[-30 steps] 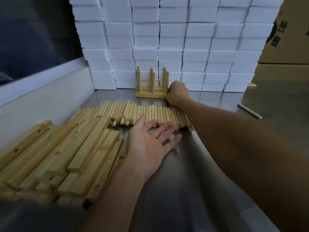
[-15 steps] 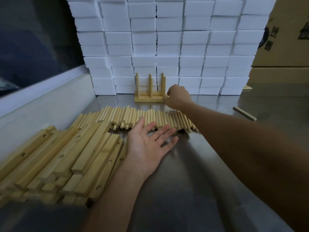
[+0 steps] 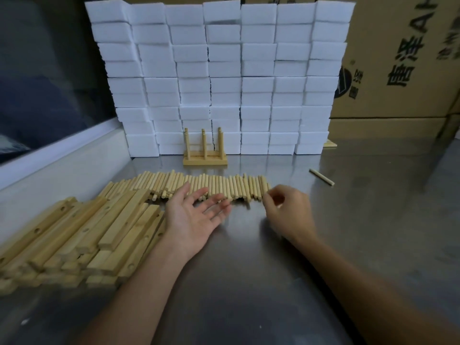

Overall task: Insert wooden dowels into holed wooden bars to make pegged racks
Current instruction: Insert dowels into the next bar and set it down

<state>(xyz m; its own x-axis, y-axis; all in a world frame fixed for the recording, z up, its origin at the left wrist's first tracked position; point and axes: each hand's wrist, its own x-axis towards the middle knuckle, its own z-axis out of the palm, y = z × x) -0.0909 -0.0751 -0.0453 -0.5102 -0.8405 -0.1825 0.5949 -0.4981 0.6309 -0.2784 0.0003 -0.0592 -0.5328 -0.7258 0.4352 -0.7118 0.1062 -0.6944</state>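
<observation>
While dowels (image 3: 199, 185) lie pointing away, rack (image 3: 205, 159) pegs stand upright.

My left hand (image 3: 193, 220) lies palm up, fingers (image 3: 214, 207) spread and relaxed. My right hand (image 3: 288, 210) hovers beside it, knuckles up, fingers curled inward, thumb near the forefinger. Both forearms reach forward.

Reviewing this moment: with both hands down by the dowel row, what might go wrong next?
1. The right hand reaches the end of the loose dowel row; a nudge may roll neighbours away, like the stray dowel.
2. The left hand lies beside the stacked holed bars, which might slide.
3. The finished rack stands free and could tip.
</observation>
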